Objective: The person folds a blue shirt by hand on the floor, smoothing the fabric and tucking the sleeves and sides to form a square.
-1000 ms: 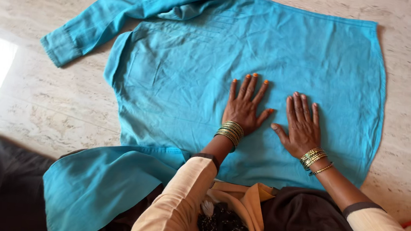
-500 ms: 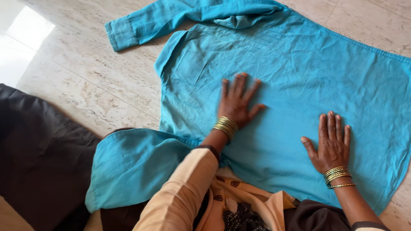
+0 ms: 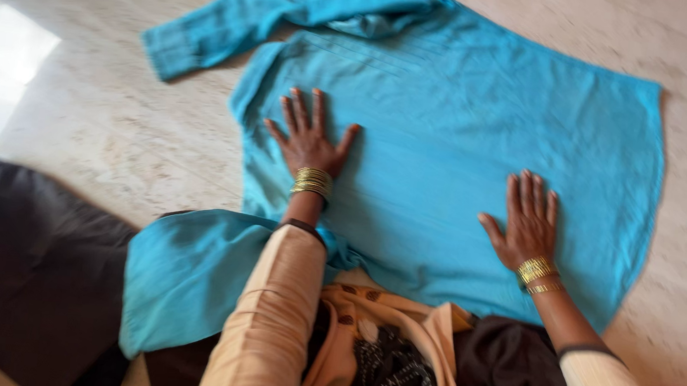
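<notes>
since half a second ago our left hand (image 3: pixel 308 142) has slid toward the collar end of the blue shirt (image 3: pixel 464 137) on the floor (image 3: pixel 100 130); right hand (image 3: pixel 528 220) lies flat too, both grips open. we press outward evenly.

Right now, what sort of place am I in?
Probably a room in a home. A blue shirt lies spread on a polished stone floor, both hands flat on it, with dark cloth alongside.
</notes>
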